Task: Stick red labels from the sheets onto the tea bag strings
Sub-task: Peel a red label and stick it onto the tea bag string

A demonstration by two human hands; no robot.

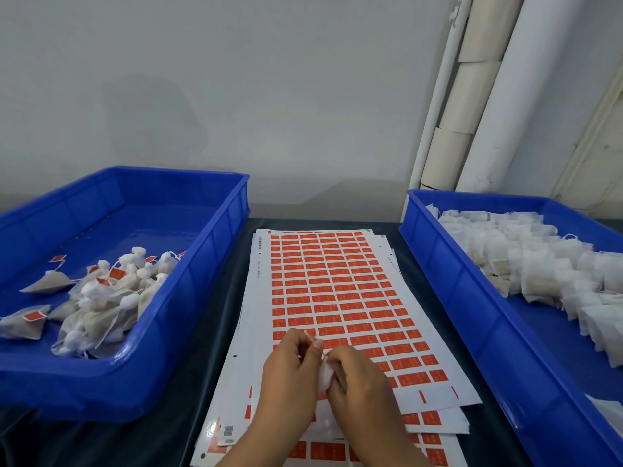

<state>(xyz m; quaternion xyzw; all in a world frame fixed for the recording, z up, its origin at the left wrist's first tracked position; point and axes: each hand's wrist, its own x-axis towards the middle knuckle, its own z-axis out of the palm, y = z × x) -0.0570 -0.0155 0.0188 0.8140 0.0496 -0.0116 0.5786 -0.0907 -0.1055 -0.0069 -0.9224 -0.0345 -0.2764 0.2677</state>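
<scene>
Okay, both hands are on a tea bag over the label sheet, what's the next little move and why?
Probably reach the left hand to the top label sheet and peel off one red label. Both hands hold a white tea bag just above the sheet; the right hand grips it, and no red label shows on it, unlike the labelled bags in the left bin.

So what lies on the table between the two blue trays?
In the head view, a stack of red label sheets lies between the left tray and the right tray, on dark cloth.
</scene>
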